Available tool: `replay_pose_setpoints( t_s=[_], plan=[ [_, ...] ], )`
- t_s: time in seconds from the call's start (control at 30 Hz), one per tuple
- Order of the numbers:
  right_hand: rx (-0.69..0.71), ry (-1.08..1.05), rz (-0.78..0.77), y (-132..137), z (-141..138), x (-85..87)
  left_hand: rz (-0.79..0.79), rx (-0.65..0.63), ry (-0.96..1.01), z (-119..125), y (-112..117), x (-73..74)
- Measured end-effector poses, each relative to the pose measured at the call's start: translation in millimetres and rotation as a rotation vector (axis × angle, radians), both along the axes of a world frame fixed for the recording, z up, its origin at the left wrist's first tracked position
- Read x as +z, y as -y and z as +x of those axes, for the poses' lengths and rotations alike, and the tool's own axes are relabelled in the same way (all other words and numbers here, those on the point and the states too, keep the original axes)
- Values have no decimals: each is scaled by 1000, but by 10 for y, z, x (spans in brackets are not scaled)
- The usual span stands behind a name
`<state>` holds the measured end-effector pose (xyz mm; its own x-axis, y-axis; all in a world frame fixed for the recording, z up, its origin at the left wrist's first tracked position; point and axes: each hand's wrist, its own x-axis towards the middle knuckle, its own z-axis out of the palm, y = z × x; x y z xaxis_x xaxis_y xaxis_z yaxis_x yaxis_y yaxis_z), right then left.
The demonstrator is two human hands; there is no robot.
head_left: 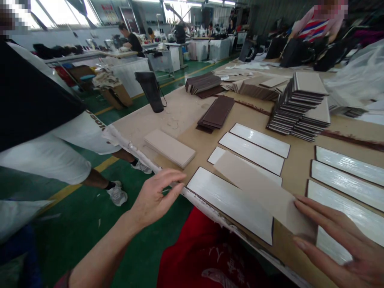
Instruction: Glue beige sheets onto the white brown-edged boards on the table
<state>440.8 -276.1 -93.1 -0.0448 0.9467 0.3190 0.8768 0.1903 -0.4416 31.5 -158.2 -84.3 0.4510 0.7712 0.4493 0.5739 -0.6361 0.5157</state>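
My right hand (339,240) grips the right end of a flat beige board (264,192), fingers on its far edge and thumb on the near one. The board is held at a slant over the row of glossy white panels and partly covers one of them. Nearest to me lies a white panel with a dark edge (234,204), along the table's front edge. My left hand (160,192) hovers by that panel's left corner, thumb and forefinger slightly apart with nothing visible between them. Just beyond it is a small stack of beige boards (169,148).
More white panels (345,164) lie at the right. Dark brown boards (216,114) and a tall leaning stack of boards (300,108) stand farther back. A black cup (151,92) is near the left edge. One person (45,120) stands at left; another (318,24) is across the table.
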Motion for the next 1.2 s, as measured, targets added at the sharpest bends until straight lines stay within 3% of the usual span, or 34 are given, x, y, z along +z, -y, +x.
replay_pose_setpoints(
  t_s=[0.1,0.23,0.73,1.2],
  plan=[
    [64,83,-65,55,-63,-82,-40,-23,-40,39,49,-261],
    [72,126,-82,-9,-169,-56,-20,-37,-83,132,-7,-385],
    [271,286,-24,-265,-288,-157,-18,12,-108,106,-72,-469],
    [289,275,12,-318,-301,-215,-23,-54,-75,112,-121,-448]
  ],
)
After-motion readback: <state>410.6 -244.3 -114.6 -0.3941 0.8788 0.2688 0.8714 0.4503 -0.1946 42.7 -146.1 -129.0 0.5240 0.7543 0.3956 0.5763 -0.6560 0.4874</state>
